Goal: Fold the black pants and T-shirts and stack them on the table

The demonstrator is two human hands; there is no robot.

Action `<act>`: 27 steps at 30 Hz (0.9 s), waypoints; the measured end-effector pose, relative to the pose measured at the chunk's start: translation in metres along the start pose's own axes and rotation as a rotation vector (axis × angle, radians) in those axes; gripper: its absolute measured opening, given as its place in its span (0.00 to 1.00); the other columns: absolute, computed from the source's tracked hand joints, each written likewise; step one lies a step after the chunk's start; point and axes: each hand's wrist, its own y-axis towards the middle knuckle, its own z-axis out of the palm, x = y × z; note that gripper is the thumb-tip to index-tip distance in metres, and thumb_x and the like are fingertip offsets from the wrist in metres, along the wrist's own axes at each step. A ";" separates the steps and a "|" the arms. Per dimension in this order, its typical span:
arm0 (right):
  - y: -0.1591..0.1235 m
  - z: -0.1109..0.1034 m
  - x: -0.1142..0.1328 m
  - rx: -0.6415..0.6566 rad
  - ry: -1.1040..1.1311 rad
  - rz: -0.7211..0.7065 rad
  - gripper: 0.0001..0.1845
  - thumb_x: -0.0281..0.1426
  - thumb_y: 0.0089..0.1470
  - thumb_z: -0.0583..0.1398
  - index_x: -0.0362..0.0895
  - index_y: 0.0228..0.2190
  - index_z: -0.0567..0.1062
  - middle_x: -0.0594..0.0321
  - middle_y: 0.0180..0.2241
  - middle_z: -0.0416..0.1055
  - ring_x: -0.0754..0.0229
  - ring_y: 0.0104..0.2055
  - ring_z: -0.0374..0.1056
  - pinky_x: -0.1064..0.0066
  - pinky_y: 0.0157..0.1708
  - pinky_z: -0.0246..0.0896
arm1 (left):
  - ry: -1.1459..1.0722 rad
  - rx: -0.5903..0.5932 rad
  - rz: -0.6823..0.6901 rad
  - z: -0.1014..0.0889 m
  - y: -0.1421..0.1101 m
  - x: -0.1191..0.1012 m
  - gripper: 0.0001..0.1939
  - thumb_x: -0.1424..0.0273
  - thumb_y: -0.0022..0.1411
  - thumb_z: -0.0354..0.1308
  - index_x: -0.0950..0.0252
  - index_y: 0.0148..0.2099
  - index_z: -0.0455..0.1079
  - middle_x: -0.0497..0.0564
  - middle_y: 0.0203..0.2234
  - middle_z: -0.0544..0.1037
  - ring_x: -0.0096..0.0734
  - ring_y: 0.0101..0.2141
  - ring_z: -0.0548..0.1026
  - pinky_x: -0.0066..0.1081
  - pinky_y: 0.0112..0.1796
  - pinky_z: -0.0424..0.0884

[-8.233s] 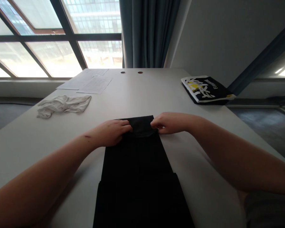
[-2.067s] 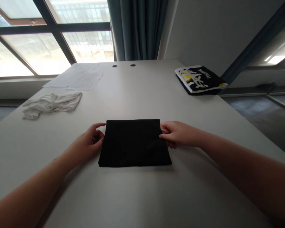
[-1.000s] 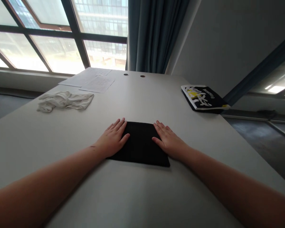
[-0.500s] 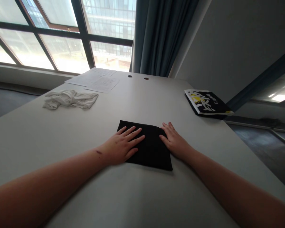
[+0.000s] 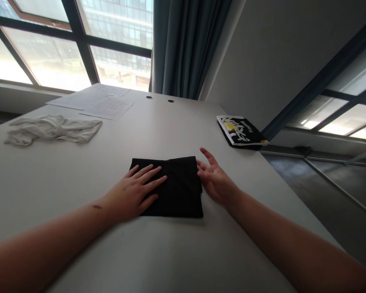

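A folded black cloth lies on the white table in front of me. My left hand rests flat on the cloth's left half, fingers spread, holding nothing. My right hand is at the cloth's right edge with its fingers slipped under or against that edge, which is slightly lifted; the index finger points up and away.
A crumpled white garment lies at the left. Paper sheets sit at the far left, near two round holes in the tabletop. A folded black shirt with a white and yellow print lies at the far right edge.
The long black garment has become a small folded rectangle. Both hands pressed flat on it; now the right hand has slid off to the right edge and raised it slightly.
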 end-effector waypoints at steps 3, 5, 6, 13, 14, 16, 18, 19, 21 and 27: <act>0.000 -0.006 0.004 0.061 -0.026 0.087 0.50 0.38 0.45 0.73 0.59 0.66 0.62 0.59 0.56 0.75 0.53 0.55 0.75 0.59 0.57 0.71 | 0.000 0.003 -0.020 -0.001 0.001 -0.001 0.29 0.57 0.75 0.51 0.47 0.75 0.60 0.50 0.74 0.58 0.54 0.72 0.59 0.59 0.70 0.52; 0.000 -0.010 0.005 0.144 -0.051 0.190 0.49 0.40 0.48 0.73 0.57 0.67 0.62 0.59 0.52 0.79 0.52 0.51 0.77 0.57 0.55 0.72 | 0.002 -0.003 -0.043 -0.001 0.000 -0.002 0.29 0.57 0.75 0.52 0.47 0.75 0.60 0.50 0.74 0.59 0.54 0.72 0.59 0.59 0.70 0.52; -0.001 -0.011 0.004 0.200 -0.070 0.222 0.49 0.41 0.50 0.72 0.57 0.69 0.61 0.60 0.51 0.80 0.52 0.50 0.78 0.56 0.55 0.73 | 0.004 -0.007 -0.056 -0.001 0.000 -0.002 0.29 0.57 0.75 0.51 0.47 0.75 0.60 0.50 0.74 0.59 0.54 0.71 0.59 0.60 0.70 0.52; -0.001 -0.005 0.001 0.349 -0.489 0.068 0.37 0.38 0.55 0.71 0.53 0.64 0.73 0.58 0.63 0.73 0.45 0.64 0.69 0.47 0.68 0.60 | -0.045 -0.027 -0.063 0.002 0.000 0.000 0.29 0.57 0.73 0.54 0.49 0.73 0.64 0.51 0.74 0.60 0.55 0.72 0.59 0.61 0.70 0.52; -0.001 -0.002 0.000 0.325 -0.507 0.061 0.39 0.37 0.54 0.72 0.53 0.66 0.72 0.58 0.64 0.73 0.45 0.64 0.70 0.47 0.68 0.60 | -0.060 -0.031 -0.069 0.002 0.001 0.001 0.28 0.57 0.73 0.54 0.48 0.73 0.65 0.51 0.74 0.61 0.54 0.72 0.59 0.60 0.70 0.52; 0.000 0.003 -0.001 0.285 -0.477 0.066 0.43 0.34 0.52 0.72 0.53 0.68 0.69 0.59 0.64 0.73 0.45 0.63 0.71 0.48 0.68 0.61 | -0.083 -0.059 -0.142 0.002 0.003 0.004 0.27 0.56 0.73 0.53 0.49 0.72 0.66 0.50 0.73 0.61 0.53 0.72 0.58 0.59 0.70 0.52; 0.002 0.003 0.002 0.261 -0.442 0.081 0.43 0.33 0.52 0.72 0.52 0.68 0.69 0.59 0.63 0.74 0.46 0.63 0.71 0.49 0.67 0.63 | -0.105 -0.092 -0.286 0.003 0.006 0.010 0.28 0.55 0.74 0.51 0.52 0.72 0.66 0.52 0.74 0.59 0.54 0.73 0.56 0.57 0.70 0.53; 0.003 0.002 0.006 0.252 -0.436 0.087 0.43 0.33 0.52 0.71 0.52 0.67 0.69 0.59 0.63 0.74 0.46 0.63 0.71 0.49 0.66 0.64 | -0.115 -0.099 -0.360 0.003 0.006 0.014 0.30 0.54 0.74 0.49 0.55 0.73 0.65 0.54 0.75 0.57 0.55 0.73 0.55 0.57 0.70 0.54; 0.007 -0.005 0.020 0.245 -0.449 0.105 0.43 0.32 0.51 0.72 0.52 0.67 0.70 0.59 0.60 0.76 0.47 0.62 0.73 0.50 0.66 0.65 | -0.125 -0.077 -0.447 0.004 0.007 0.022 0.33 0.54 0.75 0.46 0.62 0.75 0.60 0.61 0.76 0.54 0.56 0.73 0.55 0.55 0.69 0.56; 0.019 -0.033 0.093 0.118 -0.525 0.106 0.43 0.29 0.48 0.74 0.52 0.65 0.72 0.60 0.51 0.82 0.51 0.51 0.79 0.57 0.57 0.75 | 0.005 -0.022 -0.413 0.009 0.002 0.026 0.34 0.55 0.76 0.45 0.71 0.73 0.62 0.68 0.73 0.58 0.57 0.73 0.55 0.55 0.70 0.53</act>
